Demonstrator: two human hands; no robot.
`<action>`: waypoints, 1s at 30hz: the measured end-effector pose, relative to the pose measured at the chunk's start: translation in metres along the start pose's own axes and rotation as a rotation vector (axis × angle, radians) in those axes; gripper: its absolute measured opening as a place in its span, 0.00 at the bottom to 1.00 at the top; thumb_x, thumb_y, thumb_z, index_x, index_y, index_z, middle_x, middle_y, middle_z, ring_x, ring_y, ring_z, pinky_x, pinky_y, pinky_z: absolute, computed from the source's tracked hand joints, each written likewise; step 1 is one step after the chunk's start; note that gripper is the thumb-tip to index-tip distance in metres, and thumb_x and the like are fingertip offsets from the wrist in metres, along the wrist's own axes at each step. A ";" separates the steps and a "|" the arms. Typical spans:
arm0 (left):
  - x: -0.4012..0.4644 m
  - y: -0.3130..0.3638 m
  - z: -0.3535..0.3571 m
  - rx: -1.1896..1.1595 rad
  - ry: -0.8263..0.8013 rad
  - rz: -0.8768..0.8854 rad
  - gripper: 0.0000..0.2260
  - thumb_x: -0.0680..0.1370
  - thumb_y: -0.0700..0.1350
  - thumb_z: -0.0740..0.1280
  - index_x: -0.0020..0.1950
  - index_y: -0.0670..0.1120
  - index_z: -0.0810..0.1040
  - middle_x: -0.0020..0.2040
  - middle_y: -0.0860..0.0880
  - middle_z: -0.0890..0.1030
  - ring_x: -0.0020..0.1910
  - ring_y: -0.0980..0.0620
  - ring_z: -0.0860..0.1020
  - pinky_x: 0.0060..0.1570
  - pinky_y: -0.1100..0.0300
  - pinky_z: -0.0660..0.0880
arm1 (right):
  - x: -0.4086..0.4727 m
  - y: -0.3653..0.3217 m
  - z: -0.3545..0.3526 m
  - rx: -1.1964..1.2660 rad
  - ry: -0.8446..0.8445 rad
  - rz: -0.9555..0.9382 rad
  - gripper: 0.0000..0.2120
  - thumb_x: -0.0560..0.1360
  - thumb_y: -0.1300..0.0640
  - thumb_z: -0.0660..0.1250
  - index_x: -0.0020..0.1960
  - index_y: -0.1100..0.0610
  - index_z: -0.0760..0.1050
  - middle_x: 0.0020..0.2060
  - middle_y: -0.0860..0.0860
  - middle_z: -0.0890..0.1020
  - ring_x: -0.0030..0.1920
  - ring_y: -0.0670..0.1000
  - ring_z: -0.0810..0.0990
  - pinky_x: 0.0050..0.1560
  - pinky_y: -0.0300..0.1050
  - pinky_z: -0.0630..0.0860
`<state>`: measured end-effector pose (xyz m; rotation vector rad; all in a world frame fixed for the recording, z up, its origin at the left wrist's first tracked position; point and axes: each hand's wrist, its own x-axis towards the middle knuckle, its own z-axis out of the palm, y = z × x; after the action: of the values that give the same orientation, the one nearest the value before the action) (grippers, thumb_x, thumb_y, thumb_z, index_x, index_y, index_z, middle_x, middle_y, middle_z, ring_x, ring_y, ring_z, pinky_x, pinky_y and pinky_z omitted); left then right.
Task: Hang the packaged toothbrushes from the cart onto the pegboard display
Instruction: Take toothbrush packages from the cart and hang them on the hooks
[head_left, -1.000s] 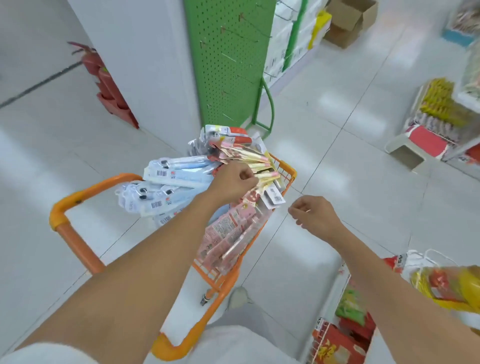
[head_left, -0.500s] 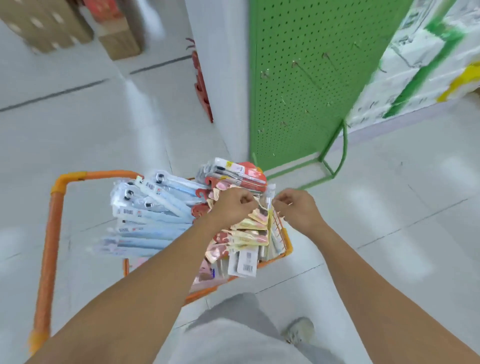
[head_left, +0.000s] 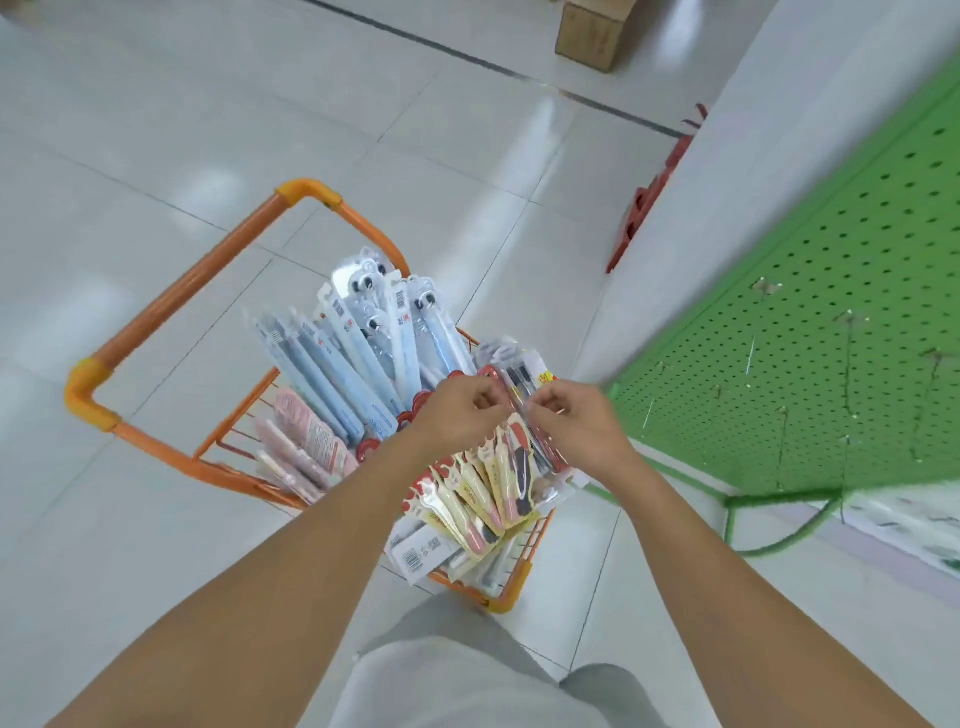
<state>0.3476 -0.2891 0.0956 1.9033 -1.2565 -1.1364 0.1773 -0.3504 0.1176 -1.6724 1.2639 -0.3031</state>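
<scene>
Orange cart below; left hand and right hand pinch toothbrush packs fanned beneath their fingertips.

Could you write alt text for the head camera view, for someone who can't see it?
Seen from above, a person's left hand and right hand pinch the tops of fanned yellow toothbrush packs over an orange cart full of packaged toothbrushes. A green pegboard with bare hooks stands to the right.

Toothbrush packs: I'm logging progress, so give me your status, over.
Both hands, left and right, pinching the toothbrush packs over the orange cart. Green pegboard hooks bare. Nothing in the way.
</scene>
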 end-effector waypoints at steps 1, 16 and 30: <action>-0.001 0.001 -0.001 -0.017 0.039 -0.026 0.06 0.76 0.45 0.71 0.39 0.50 0.80 0.36 0.51 0.82 0.33 0.57 0.78 0.37 0.60 0.76 | 0.004 0.000 -0.004 -0.005 -0.035 -0.009 0.02 0.75 0.60 0.72 0.43 0.57 0.82 0.39 0.53 0.85 0.36 0.48 0.80 0.43 0.43 0.76; -0.047 0.030 0.106 -0.182 0.593 -0.478 0.03 0.76 0.44 0.72 0.43 0.47 0.80 0.42 0.45 0.83 0.40 0.48 0.80 0.43 0.53 0.78 | 0.050 0.087 -0.090 -0.023 -0.177 -0.104 0.08 0.71 0.58 0.77 0.37 0.50 0.80 0.31 0.45 0.82 0.32 0.45 0.79 0.37 0.43 0.76; -0.103 -0.017 0.114 -0.076 0.993 -0.614 0.27 0.73 0.52 0.74 0.69 0.49 0.70 0.65 0.50 0.75 0.61 0.47 0.77 0.56 0.48 0.77 | 0.038 0.011 -0.006 -0.567 -0.427 -0.582 0.36 0.75 0.57 0.74 0.78 0.51 0.61 0.77 0.51 0.64 0.66 0.54 0.76 0.58 0.52 0.78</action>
<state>0.2341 -0.1892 0.0636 2.3680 -0.0871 -0.3149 0.1829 -0.3848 0.0987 -2.4229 0.5419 0.0917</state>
